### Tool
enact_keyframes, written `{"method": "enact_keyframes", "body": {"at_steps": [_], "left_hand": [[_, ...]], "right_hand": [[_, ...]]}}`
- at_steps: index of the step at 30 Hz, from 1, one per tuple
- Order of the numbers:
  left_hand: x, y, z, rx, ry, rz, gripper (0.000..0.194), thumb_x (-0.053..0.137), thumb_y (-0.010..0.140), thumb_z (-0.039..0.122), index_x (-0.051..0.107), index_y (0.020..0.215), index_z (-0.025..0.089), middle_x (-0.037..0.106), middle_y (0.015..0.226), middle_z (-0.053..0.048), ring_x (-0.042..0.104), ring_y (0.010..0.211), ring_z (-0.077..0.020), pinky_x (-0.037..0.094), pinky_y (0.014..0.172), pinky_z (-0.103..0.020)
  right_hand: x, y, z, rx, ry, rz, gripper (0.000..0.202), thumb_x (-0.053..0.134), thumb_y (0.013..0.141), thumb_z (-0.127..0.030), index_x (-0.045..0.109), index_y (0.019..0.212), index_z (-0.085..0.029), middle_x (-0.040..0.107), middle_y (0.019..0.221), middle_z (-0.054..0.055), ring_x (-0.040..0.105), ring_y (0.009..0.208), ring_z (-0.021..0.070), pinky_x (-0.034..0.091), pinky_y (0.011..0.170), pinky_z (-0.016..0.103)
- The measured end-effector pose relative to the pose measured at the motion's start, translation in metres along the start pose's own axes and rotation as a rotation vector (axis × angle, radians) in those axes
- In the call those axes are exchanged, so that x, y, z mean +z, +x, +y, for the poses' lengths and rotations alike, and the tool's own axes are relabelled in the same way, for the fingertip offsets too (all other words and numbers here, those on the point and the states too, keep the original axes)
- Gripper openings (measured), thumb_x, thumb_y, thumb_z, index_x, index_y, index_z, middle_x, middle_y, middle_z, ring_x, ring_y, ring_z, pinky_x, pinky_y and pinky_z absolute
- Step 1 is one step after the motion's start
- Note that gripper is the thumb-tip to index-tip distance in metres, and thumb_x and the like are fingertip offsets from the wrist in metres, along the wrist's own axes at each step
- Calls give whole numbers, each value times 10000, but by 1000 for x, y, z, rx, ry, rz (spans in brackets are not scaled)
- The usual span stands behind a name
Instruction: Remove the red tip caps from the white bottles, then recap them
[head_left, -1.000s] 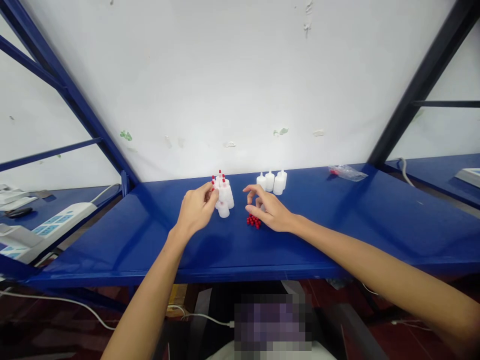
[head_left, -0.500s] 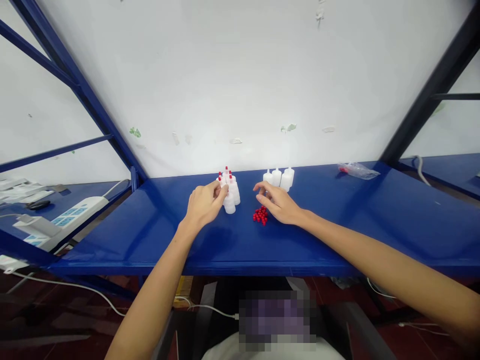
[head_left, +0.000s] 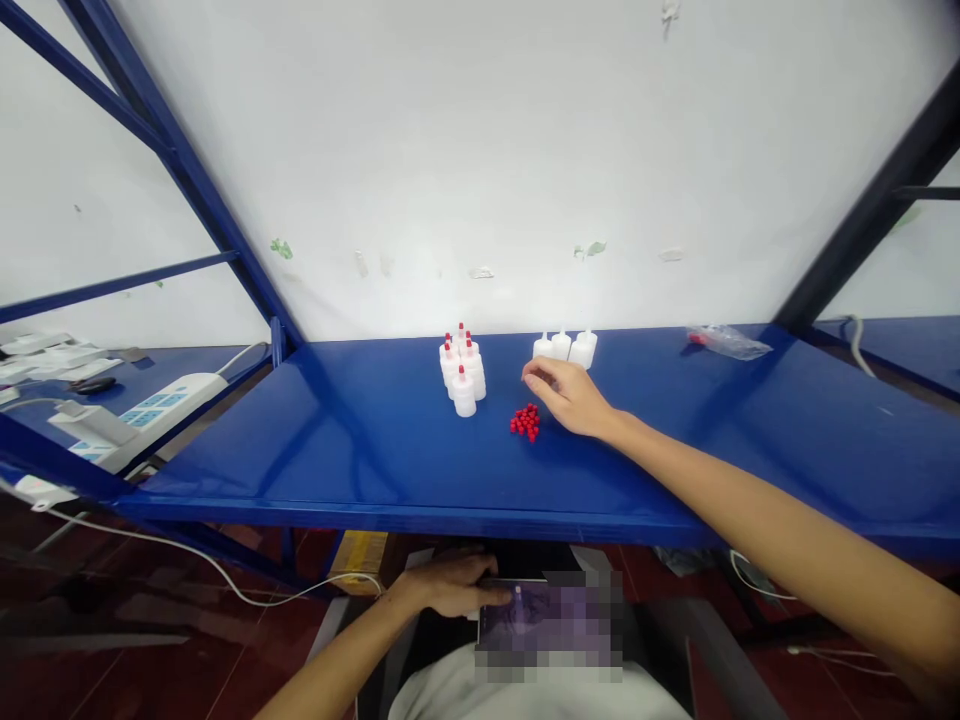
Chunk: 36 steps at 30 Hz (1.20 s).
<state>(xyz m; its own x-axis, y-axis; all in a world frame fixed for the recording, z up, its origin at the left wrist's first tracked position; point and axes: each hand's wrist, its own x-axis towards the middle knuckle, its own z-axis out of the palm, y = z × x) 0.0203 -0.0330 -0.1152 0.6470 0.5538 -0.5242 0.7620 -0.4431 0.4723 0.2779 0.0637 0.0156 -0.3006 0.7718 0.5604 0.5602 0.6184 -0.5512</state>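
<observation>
My left hand (head_left: 454, 583) is over my lap, fingers stretched out and thumb on the screen of a phone-like device (head_left: 517, 610), partly blurred out. My right hand (head_left: 570, 395) hovers over the blue table, fingers loosely bent, and I see nothing in it. Just left of it lies a pile of small red caps (head_left: 526, 422). Behind it stand several white squeeze bottles (head_left: 561, 346) with bare nozzles, partly hidden by the hand. Farther left, a group of white bottles with red caps (head_left: 465, 392) stands upright in a cluster.
The blue table (head_left: 360, 430) meets a white wall at the back. A clear plastic bag (head_left: 727, 342) with something red inside lies at the back right. White power strips (head_left: 161, 410) and cables sit beyond the left frame post. A yellow-taped box (head_left: 360, 560) is under the table.
My left hand has left the capped bottles and moved down to the device on my lap. My right hand stays near the red caps, its fingers drawn in. The view has shifted slightly.
</observation>
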Motion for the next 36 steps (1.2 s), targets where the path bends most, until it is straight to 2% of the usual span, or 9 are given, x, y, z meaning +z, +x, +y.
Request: {"method": "enact_keyframes", "body": {"at_steps": [3, 9, 14, 17, 22, 25, 30, 32, 36], "left_hand": [[5, 9, -9, 26, -30, -68, 576, 493, 822, 703, 659, 1104, 229, 608, 1177, -106, 557, 1144, -317, 429, 959, -409], [10, 16, -12, 15, 7, -81, 486, 585, 782, 637, 685, 997, 212, 628, 1119, -91, 539, 1144, -308, 407, 995, -418], [9, 22, -17, 7, 2, -114, 547, 561, 777, 689, 680, 1033, 220, 643, 1150, -81, 546, 1150, -309, 425, 969, -419], [10, 25, -19, 8, -1, -129, 588, 547, 758, 738, 682, 1009, 224, 649, 1143, -81, 540, 1158, -318, 412, 970, -436], [15, 32, -25, 52, -40, -124, 516, 636, 714, 695, 676, 835, 194, 663, 916, -52, 598, 919, -246, 443, 801, -325], [15, 33, -29, 64, -106, -118, 507, 657, 715, 676, 685, 862, 192, 652, 855, -26, 585, 800, -194, 422, 697, -269], [1, 15, -33, 26, -236, -32, 498, 481, 895, 623, 651, 1147, 229, 670, 983, -27, 602, 868, -173, 425, 724, -248], [-9, 2, -31, 12, -208, 43, 505, 426, 925, 628, 638, 1169, 241, 674, 994, -25, 605, 884, -176, 428, 758, -261], [-26, -24, -14, 134, -171, 148, 417, 376, 991, 525, 645, 1137, 242, 690, 1008, -13, 609, 883, -158, 428, 783, -250]], "right_hand": [[-4, 1, 4, 17, 26, 16, 189, 412, 903, -228, 594, 933, -187, 578, 730, 2, 535, 659, 163, 380, 659, 290], [-6, 3, 4, 61, -99, -112, 222, 380, 874, -195, 596, 922, -195, 591, 681, -6, 544, 629, 169, 355, 622, 289], [-18, 8, 3, 211, -421, 32, 302, 430, 864, -240, 582, 1123, -208, 669, 749, 33, 576, 656, 211, 343, 608, 302], [-27, 11, 6, 342, -602, 52, 420, 453, 873, -318, 515, 1272, -202, 689, 782, 72, 594, 658, 249, 357, 605, 318], [-33, 12, 9, 444, -681, 47, 474, 472, 875, -396, 492, 1305, -199, 707, 860, 121, 641, 722, 309, 409, 628, 356], [-34, 12, 9, 476, -706, 66, 506, 470, 883, -425, 475, 1325, -179, 707, 870, 149, 656, 761, 342, 434, 646, 382], [-40, 12, 15, 534, -764, 106, 575, 455, 897, -452, 435, 1373, -131, 701, 905, 198, 660, 829, 383, 456, 678, 421], [-42, 12, 18, 546, -771, 92, 531, 444, 905, -450, 476, 1329, -131, 697, 925, 206, 660, 839, 378, 457, 682, 417], [-44, 12, 22, 549, -767, 72, 435, 397, 932, -413, 523, 1264, -162, 699, 942, 189, 661, 842, 360, 448, 678, 405]]}}
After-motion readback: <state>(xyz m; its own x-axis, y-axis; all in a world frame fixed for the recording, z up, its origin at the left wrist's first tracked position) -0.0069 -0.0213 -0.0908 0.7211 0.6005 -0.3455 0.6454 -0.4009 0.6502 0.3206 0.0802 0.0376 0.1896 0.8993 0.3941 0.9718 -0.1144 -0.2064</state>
